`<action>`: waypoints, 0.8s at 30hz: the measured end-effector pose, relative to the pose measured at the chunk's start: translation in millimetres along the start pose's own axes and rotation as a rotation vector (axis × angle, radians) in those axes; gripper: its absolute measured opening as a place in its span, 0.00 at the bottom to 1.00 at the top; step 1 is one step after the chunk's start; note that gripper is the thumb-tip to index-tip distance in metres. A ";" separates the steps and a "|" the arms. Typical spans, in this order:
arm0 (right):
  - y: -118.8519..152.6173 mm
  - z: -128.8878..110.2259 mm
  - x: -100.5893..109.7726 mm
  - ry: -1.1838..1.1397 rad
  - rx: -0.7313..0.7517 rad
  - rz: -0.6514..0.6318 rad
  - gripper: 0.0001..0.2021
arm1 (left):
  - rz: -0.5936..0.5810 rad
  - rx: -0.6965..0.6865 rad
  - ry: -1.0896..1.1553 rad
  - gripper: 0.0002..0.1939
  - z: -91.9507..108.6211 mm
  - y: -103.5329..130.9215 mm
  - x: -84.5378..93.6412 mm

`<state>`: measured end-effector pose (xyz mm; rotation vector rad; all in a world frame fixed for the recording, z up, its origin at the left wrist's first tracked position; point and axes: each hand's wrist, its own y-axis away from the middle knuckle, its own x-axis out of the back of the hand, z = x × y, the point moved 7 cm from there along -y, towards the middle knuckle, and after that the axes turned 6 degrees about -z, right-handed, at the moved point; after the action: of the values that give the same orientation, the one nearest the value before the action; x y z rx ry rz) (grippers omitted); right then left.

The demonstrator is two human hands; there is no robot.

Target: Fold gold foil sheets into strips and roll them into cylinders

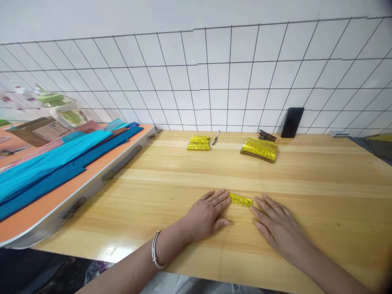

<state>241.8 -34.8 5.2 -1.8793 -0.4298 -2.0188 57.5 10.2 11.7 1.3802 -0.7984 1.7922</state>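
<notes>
A small folded strip of shiny gold foil paper [241, 200] lies flat on the wooden table [147, 212] between my hands. My left hand [206, 214], a bangle on its wrist, rests flat with its fingertips at the strip's left end. At the right end, my right hand [278, 224] lies palm down, fingers stretched out, its index fingertip touching or very close to the corner. Farther back, a few folded gold strips [198, 143] lie side by side. A stack of gold foil paper sheets [259, 150] sits to the right of them.
A pen [216, 138] lies near the tiled wall [217, 77]. A black phone [292, 122] leans there, beside a dark hair clip [267, 135]. On the left, an orange-topped board [92, 179] carries blue fabric-like strips [61, 157], a cardboard box [41, 131] and a green-lidded container [58, 104].
</notes>
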 end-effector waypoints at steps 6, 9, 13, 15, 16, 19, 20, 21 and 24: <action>-10.2 0.3 14.3 -0.054 -0.019 0.020 0.19 | 0.009 0.047 -0.065 0.32 5.2 2.4 -0.1; -24.1 -5.2 21.7 -0.081 -0.007 0.004 0.19 | 0.011 0.120 -0.096 0.32 -0.3 5.4 -1.0; -53.5 -29.4 23.7 -0.137 0.061 -0.020 0.27 | 0.030 0.163 -0.100 0.32 -8.1 7.1 -2.3; -69.1 -47.0 21.2 -0.189 0.126 -0.035 0.30 | 0.045 0.143 -0.081 0.32 -8.3 6.7 -2.3; -75.8 -55.2 19.2 -0.214 0.155 -0.045 0.32 | 0.053 0.127 -0.067 0.32 -7.6 6.5 -2.0; -87.9 -72.1 11.4 -0.275 0.220 -0.078 0.34 | 0.061 0.072 -0.029 0.34 -4.7 6.1 -0.2; -89.1 -74.1 9.0 -0.282 0.231 -0.082 0.35 | 0.058 0.056 -0.022 0.35 -4.1 6.2 0.5; -89.3 -74.3 6.8 -0.283 0.235 -0.083 0.35 | 0.054 0.046 -0.016 0.36 -4.1 6.5 1.3; -85.9 -68.8 1.5 -0.261 0.224 -0.079 0.38 | 0.040 0.063 -0.009 0.37 -8.7 8.7 3.6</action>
<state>141.8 11.1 2.9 -2.0147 -0.7760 -1.6930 45.1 13.3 12.7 1.4226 -0.7855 1.8571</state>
